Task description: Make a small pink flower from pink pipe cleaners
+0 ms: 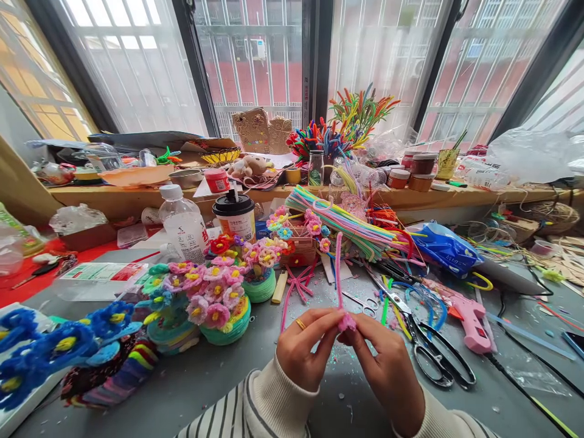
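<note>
Between my fingertips is a pink pipe cleaner (339, 267), its lower end bent into a small bunched shape and its free end pointing up. My left hand (303, 347) pinches the bunched part from the left, a ring on one finger. From the right, my right hand (385, 365) pinches the same piece. Loose pink pipe cleaners (300, 283) lie just beyond my left hand. Small scissors (365, 302) and large black-handled scissors (431, 347) rest beyond and right of my right hand.
Pots of pipe-cleaner flowers (219, 298) crowd the left, near a water bottle (182, 225) and a lidded cup (235, 216). A bundle of pastel pipe cleaners (337, 222) lies behind. At right are a pink glue gun (472, 322), its cord and a blue packet (444, 248).
</note>
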A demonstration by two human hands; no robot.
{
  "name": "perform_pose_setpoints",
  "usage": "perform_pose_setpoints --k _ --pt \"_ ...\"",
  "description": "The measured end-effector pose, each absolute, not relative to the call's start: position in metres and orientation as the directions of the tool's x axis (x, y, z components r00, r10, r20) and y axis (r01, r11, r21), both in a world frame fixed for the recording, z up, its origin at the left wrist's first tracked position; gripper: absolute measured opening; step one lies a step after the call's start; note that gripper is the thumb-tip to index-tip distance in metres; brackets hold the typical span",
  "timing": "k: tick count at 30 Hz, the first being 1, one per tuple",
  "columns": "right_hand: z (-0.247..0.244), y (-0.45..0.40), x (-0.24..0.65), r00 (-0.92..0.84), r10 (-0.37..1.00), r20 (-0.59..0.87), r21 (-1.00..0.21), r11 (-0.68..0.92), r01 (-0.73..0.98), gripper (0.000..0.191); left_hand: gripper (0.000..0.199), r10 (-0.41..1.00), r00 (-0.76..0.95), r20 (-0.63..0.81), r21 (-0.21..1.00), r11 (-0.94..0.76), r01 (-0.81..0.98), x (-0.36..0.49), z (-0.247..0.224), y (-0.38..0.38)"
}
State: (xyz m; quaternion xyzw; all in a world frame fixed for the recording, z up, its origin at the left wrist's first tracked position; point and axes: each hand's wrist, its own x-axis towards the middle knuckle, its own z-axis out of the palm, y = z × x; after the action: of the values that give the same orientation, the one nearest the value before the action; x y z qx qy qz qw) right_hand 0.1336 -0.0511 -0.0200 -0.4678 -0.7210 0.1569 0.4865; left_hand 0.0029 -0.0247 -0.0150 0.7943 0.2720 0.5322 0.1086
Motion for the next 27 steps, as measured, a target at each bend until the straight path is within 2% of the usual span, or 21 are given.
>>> perform_pose_setpoints --k 7,14,17,19,21,24,27 --pt "-0.023 -0.051 0.134 -0.152 0.829 0.539 -0.66 0.527 0.536 0.019 0.021 0.542 0.277 0.794 0.441 -0.826 0.352 0.003 -0.016 -0.025" --pt "-0.027 -0.052 0.135 -0.143 0.835 0.531 -0.673 0.519 0.527 0.02 0.02 0.541 0.283 0.792 0.448 -0.83 0.332 0.005 -0.014 -0.027" --pt "-0.025 -0.053 0.134 -0.121 0.856 0.502 -0.712 0.488 0.504 0.02 0.02 0.591 0.28 0.757 0.509 -0.801 0.313 0.004 -0.014 -0.028" --pt "-0.022 -0.053 0.135 -0.118 0.891 0.438 -0.771 0.44 0.461 0.021 0.018 0.677 0.259 0.689 0.605 -0.734 0.309 0.004 -0.014 -0.028" --pt "-0.018 -0.052 0.136 -0.124 0.937 0.326 -0.865 0.349 0.361 0.022 0.013 0.786 0.225 0.576 0.739 -0.618 0.267 0.006 -0.015 -0.027" --pt "-0.018 -0.046 0.139 -0.096 0.983 0.159 -0.982 0.167 0.088 0.031 0.01 0.927 0.147 0.346 0.936 -0.351 0.008 0.009 -0.017 -0.025" --pt "-0.021 -0.04 0.142 -0.068 0.998 -0.007 -0.974 -0.022 -0.226 0.042 0.01 0.969 0.147 0.198 0.969 -0.171 -0.179 0.012 -0.018 -0.023"
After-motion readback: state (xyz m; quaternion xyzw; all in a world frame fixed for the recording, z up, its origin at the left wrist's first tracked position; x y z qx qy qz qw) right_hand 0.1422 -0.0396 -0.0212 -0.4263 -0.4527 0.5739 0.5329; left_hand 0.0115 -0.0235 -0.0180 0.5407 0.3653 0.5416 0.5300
